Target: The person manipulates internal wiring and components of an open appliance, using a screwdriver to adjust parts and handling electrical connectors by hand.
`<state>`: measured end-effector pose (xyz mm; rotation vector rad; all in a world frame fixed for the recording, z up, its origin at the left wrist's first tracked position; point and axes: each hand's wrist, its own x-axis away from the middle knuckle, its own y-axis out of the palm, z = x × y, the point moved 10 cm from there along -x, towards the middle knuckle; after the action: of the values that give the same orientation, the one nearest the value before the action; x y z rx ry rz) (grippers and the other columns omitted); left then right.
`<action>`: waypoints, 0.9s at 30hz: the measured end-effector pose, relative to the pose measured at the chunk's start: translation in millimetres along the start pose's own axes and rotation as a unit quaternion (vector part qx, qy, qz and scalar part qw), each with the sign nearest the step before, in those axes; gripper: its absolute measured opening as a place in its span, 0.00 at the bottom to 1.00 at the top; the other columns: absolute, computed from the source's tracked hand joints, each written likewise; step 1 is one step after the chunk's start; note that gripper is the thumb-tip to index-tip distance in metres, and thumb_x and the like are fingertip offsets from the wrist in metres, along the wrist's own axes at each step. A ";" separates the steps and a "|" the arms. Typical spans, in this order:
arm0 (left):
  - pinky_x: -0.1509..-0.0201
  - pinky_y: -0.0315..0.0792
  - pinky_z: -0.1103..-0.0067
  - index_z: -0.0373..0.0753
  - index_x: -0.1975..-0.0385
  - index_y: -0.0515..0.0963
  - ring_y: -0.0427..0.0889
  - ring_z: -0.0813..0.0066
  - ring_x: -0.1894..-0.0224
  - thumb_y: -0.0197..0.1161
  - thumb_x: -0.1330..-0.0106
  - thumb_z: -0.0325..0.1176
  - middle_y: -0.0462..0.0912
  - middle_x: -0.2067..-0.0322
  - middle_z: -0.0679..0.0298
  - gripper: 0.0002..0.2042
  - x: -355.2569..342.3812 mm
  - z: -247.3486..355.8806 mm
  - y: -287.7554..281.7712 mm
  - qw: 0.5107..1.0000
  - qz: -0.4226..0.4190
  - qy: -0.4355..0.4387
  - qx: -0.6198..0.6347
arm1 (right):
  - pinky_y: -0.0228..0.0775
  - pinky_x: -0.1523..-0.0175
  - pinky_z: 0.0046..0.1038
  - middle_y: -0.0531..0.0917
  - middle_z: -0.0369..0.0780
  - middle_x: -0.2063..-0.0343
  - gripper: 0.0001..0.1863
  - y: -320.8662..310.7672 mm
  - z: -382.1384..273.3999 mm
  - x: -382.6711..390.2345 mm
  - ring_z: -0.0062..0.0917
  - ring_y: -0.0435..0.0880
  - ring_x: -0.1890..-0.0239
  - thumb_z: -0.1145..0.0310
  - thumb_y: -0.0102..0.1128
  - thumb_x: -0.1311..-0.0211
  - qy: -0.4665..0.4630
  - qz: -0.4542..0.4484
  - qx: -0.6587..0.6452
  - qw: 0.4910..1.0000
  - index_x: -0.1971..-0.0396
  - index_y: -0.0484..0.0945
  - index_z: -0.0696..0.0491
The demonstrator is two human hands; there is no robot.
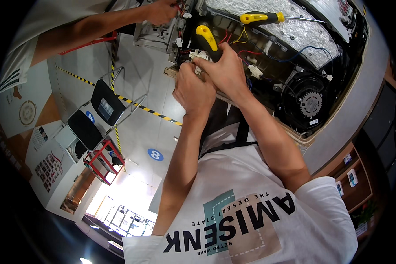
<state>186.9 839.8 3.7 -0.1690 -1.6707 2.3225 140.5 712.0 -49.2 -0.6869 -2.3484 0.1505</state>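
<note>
My left hand [193,88] has its fingers curled at a white plastic connector [197,57] on the lower-left edge of the opened appliance [358,39]. Beside it, my right hand [226,72] grips a yellow-and-black screwdriver [207,37], its thumb reaching to the connector; the hands hide the screwdriver's lower part. A second screwdriver [262,17] lies across a silver foil-covered panel [308,42]. Around my fingers run red, yellow and blue wires, with another white connector [255,71] to the right and a black round fan housing [295,92] below that.
A co-worker's arm [92,28] reaches in from upper left to a metal frame [147,37] and wiring. Below are a grey floor with striped tape, black folding chairs [83,127] and a red rack [103,167]. Wooden shelving [361,180] stands at lower right.
</note>
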 end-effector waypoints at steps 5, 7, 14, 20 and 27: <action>0.65 0.72 0.68 0.37 0.67 0.71 0.79 0.60 0.71 0.65 0.46 0.33 0.77 0.74 0.59 0.11 0.0 -13.4 8.2 0.993 -0.020 -0.050 0.106 | 0.74 0.58 0.26 0.85 0.45 0.67 0.29 2.6 9.8 -5.3 0.25 0.84 0.65 0.59 0.75 0.54 -0.005 -0.007 -0.081 0.997 0.58 0.76 0.65; 0.66 0.72 0.73 0.37 0.66 0.73 0.78 0.68 0.73 0.66 0.46 0.30 0.77 0.74 0.61 0.11 2.5 -23.4 16.1 0.979 -0.013 -0.044 0.199 | 0.73 0.61 0.30 0.84 0.48 0.72 0.31 0.3 9.6 -8.8 0.31 0.84 0.68 0.58 0.75 0.56 -0.059 0.016 -0.096 0.993 0.60 0.75 0.67; 0.71 0.65 0.86 0.34 0.62 0.75 0.71 0.86 0.75 0.62 0.38 0.27 0.77 0.73 0.69 0.07 4.9 -47.8 37.1 0.859 -0.151 -0.170 0.458 | 0.71 0.63 0.25 0.83 0.42 0.72 0.28 -2.1 0.6 -6.0 0.19 0.78 0.71 0.58 0.74 0.52 -0.074 -0.019 -0.059 0.995 0.59 0.74 0.64; 0.76 0.60 0.86 0.36 0.64 0.73 0.67 0.88 0.79 0.60 0.37 0.28 0.77 0.73 0.68 0.06 2.5 -50.7 49.3 0.784 -0.237 -0.252 0.515 | 0.70 0.65 0.26 0.81 0.44 0.77 0.29 -0.4 0.0 1.6 0.21 0.78 0.75 0.55 0.73 0.52 -0.059 -0.028 0.008 0.998 0.60 0.73 0.61; 0.76 0.61 0.84 0.39 0.70 0.74 0.67 0.87 0.79 0.57 0.41 0.29 0.76 0.75 0.69 0.03 -1.8 -48.9 58.6 0.781 -0.307 -0.303 0.452 | 0.72 0.61 0.39 0.80 0.52 0.79 0.27 -0.7 -11.3 7.5 0.45 0.83 0.70 0.58 0.70 0.51 -0.096 -0.011 0.004 0.995 0.61 0.70 0.63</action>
<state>192.0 866.5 -67.7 1.2187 -0.4109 2.4076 142.7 714.5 -36.1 -0.6689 -2.5358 0.2239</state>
